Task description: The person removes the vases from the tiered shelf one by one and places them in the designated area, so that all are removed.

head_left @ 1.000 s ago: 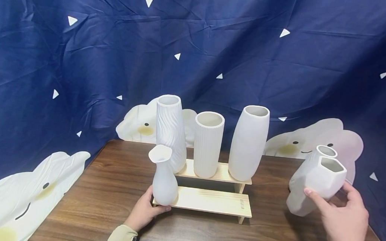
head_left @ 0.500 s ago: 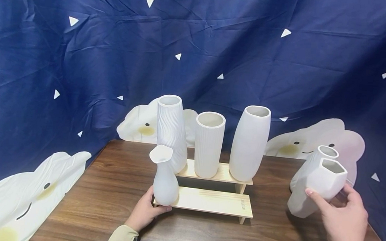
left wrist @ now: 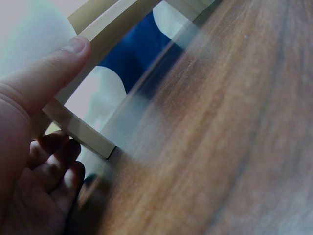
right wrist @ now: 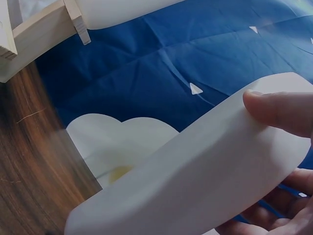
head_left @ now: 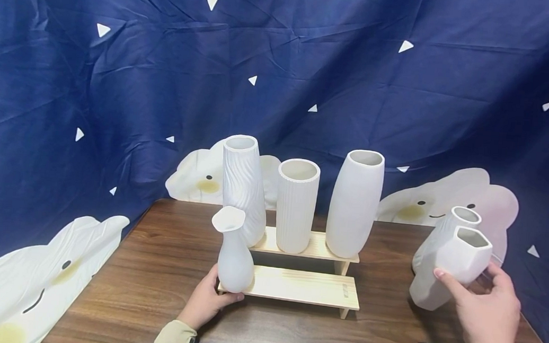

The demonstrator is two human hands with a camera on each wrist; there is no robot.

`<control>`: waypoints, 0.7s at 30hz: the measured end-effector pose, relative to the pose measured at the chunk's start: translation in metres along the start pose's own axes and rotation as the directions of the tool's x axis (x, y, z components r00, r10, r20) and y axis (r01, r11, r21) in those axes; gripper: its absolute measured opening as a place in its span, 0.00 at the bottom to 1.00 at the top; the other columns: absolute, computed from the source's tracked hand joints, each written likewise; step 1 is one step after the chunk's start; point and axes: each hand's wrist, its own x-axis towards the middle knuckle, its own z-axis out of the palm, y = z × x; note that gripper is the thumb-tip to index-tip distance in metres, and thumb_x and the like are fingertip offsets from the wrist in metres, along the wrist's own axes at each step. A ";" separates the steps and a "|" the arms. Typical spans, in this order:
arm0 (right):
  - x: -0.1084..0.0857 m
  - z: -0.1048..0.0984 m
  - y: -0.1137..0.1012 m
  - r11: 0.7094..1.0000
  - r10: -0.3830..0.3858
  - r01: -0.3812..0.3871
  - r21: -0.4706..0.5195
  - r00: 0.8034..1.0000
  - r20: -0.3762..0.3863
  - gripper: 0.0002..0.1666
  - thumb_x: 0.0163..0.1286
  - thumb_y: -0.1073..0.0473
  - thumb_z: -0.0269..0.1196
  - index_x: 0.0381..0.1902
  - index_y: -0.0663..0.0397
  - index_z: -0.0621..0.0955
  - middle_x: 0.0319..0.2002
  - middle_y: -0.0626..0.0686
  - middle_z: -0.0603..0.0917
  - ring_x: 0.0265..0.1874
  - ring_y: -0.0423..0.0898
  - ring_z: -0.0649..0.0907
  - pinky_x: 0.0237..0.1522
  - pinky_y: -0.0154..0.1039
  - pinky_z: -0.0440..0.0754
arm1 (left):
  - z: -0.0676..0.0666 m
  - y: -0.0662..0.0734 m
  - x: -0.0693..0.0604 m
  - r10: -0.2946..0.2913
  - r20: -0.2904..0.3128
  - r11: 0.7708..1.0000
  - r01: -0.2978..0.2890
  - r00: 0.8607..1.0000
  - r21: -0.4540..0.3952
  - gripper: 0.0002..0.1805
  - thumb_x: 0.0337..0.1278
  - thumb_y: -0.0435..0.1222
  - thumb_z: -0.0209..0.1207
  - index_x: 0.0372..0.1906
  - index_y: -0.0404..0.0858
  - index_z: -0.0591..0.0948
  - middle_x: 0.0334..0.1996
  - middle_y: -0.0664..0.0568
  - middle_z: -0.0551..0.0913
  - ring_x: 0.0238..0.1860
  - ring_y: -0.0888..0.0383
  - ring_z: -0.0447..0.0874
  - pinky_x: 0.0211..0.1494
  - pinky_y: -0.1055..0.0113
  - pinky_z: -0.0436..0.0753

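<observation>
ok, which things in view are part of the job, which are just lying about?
Part of the job:
angular vase, held in the right grip
wooden stand, left grip at its left end
on the stand: wavy vase, ribbed vase, smooth vase, flared vase
round-mouthed vase behind the angular one, likely

Just there:
brown table, underneath
blue curtain, backdrop

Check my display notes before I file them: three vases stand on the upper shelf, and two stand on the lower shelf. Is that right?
Not quite: the lower shelf bears only one, the flared vase at its left end, as the head view shows. Three vases do stand on the upper shelf.
</observation>
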 end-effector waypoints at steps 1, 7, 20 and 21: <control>0.000 0.000 0.000 1.000 0.002 -0.002 -0.002 1.000 0.001 0.51 0.51 0.52 0.81 0.71 0.53 0.72 0.43 0.40 0.76 0.32 0.29 0.72 0.38 0.27 0.66 | 0.000 0.000 0.000 0.002 0.001 1.000 -0.002 1.000 0.001 0.46 0.38 0.40 0.80 0.67 0.43 0.71 0.59 0.52 0.81 0.66 0.49 0.73 0.71 0.45 0.64; 0.001 0.002 0.002 1.000 0.000 0.000 0.007 1.000 0.002 0.51 0.51 0.52 0.81 0.71 0.53 0.72 0.45 0.42 0.78 0.32 0.28 0.72 0.37 0.25 0.66 | 0.000 0.000 0.000 0.011 0.004 1.000 -0.011 1.000 0.004 0.47 0.38 0.40 0.80 0.68 0.42 0.71 0.59 0.52 0.81 0.66 0.49 0.73 0.71 0.45 0.65; 0.003 0.004 0.006 1.000 -0.004 0.004 -0.006 1.000 -0.009 0.51 0.52 0.52 0.79 0.72 0.54 0.70 0.58 0.58 0.77 0.35 0.28 0.70 0.43 0.27 0.64 | -0.001 0.001 0.000 0.013 0.005 1.000 -0.014 1.000 0.005 0.47 0.38 0.41 0.80 0.68 0.41 0.70 0.59 0.51 0.81 0.65 0.49 0.74 0.71 0.45 0.65; 0.004 0.005 0.007 1.000 -0.003 0.003 -0.005 1.000 -0.009 0.51 0.52 0.52 0.79 0.72 0.54 0.70 0.58 0.58 0.77 0.35 0.28 0.70 0.43 0.27 0.65 | -0.001 0.000 0.000 0.013 0.006 1.000 -0.013 1.000 0.004 0.47 0.38 0.41 0.80 0.68 0.41 0.70 0.59 0.51 0.81 0.65 0.49 0.74 0.71 0.45 0.65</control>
